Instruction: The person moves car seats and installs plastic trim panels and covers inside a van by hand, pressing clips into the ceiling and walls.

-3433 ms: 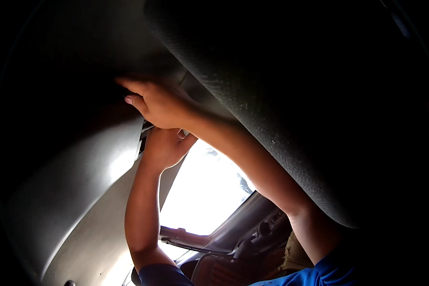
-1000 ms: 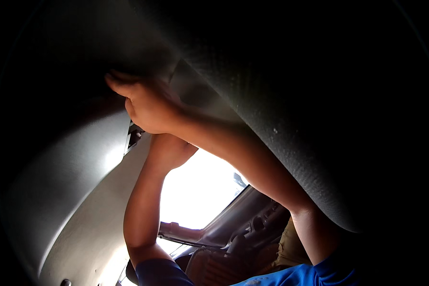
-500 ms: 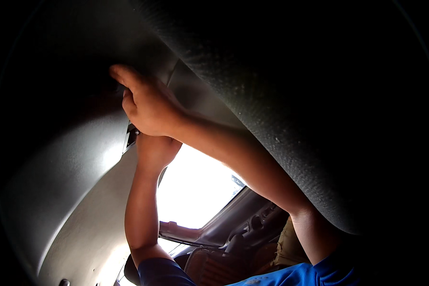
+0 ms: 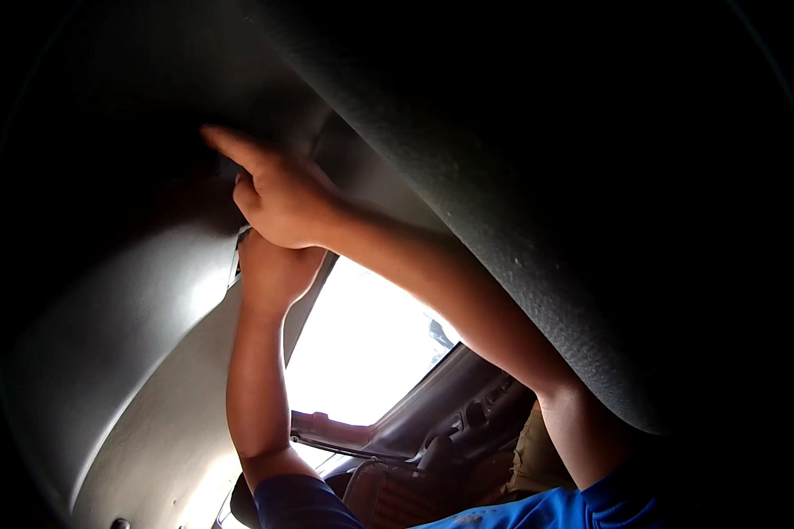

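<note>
My right hand [image 4: 287,201] reaches in from the right, laid across the upper end of my left hand. One finger points out to the upper left against a dark grey panel [image 4: 154,256], while a shorter digit is bent below it. My left hand [image 4: 278,264] rises from below, its back and wrist showing. Its fingers are hidden behind the right hand, beside a narrow dark gap [image 4: 237,264] where the grey panel meets a lighter trim panel [image 4: 181,375]. Whether the left hand grips anything is out of sight.
This is a vehicle interior. A dark, textured, padded surface [image 4: 503,264] slants close over my right arm. Bright light comes through a window [image 4: 362,344] beyond my arms. Below it lie a dark door-like panel [image 4: 468,414] and an olive cloth-like shape [image 4: 531,454].
My left hand has shifted slightly left and up, covering more of the gap. My right hand has moved a little, and its pointing finger looks straighter.
</note>
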Demonstrator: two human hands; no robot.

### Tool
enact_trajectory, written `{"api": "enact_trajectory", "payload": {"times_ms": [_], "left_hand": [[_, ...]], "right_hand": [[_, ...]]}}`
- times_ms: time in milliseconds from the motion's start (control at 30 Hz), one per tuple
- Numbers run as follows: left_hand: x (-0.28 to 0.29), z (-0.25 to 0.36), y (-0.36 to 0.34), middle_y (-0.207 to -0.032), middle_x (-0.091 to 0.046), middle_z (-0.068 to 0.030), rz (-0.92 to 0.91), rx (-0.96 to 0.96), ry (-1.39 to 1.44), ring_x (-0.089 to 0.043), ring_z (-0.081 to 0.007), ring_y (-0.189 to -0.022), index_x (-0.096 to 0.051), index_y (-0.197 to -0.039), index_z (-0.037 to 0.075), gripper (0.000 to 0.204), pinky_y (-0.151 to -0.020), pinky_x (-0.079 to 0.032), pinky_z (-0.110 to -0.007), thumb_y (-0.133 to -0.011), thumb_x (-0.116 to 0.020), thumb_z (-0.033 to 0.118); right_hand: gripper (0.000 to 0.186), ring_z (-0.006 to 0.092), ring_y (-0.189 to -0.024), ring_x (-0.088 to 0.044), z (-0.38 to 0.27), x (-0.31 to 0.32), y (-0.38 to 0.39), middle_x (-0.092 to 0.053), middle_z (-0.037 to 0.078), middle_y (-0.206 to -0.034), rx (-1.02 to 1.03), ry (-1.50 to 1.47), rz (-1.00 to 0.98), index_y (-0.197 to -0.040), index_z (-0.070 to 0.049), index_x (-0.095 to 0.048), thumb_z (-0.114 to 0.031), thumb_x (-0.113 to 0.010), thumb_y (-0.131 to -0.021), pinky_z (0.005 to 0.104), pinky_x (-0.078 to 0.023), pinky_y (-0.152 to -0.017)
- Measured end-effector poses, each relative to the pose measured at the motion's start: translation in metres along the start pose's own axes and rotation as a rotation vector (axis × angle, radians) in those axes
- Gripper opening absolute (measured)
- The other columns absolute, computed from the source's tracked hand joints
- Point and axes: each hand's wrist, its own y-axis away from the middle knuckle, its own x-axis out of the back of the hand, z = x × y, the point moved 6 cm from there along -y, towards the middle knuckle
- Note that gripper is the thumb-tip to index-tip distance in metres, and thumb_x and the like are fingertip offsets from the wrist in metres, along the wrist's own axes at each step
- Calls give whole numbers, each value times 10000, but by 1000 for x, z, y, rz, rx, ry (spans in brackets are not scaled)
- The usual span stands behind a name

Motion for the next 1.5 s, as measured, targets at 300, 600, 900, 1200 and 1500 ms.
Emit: {"api": "enact_trajectory", "payload": {"times_ms": [300,600,900,1200,1500], "left_hand": [[1,16,7,-770,-685,-75,-19,-114,4,-663,-275,-728,-647,-934,59,227,-627,-504,-400,-812,-669,249],[36,47,5,-782,-681,-66,-96,-110,-61,-670,-225,-678,-655,-873,60,206,-600,-508,-369,-813,-661,256],[36,32,34,-833,-681,-76,-278,-61,22,-659,-217,-684,-651,-967,71,258,-628,-509,-353,-828,-656,288],[37,74,22,-837,-673,-78,-219,-192,91,-661,-209,-692,-651,-957,78,235,-599,-513,-353,-816,-684,263],[-26,52,27,-999,-657,-149,-332,-182,404,-597,-323,-1002,-614,-1068,46,352,-880,-449,-420,-759,-715,179]], "right_hand": [[477,323,-1078,-604,12,-11,-25,-552,173,-1289,31,202,-89,-1319,-45,-502,-11,-477,-844,367,-498,-919],[497,339,-1010,-628,-5,-4,-52,-614,213,-1166,248,142,53,-1321,-34,-498,28,-452,-830,392,-500,-880],[560,233,-684,-643,-35,-16,-74,-672,188,-890,-456,8,-601,-1369,-73,-474,33,-410,-823,346,-525,-724],[365,181,-825,-665,-20,2,-51,-645,160,-1154,-3,-157,2,-1307,-57,-531,-95,-510,-944,299,-507,-802],[638,310,-826,-674,-48,-14,-39,-426,172,-1418,229,639,38,-1373,-25,-426,21,-520,-744,393,-557,-700]]}}
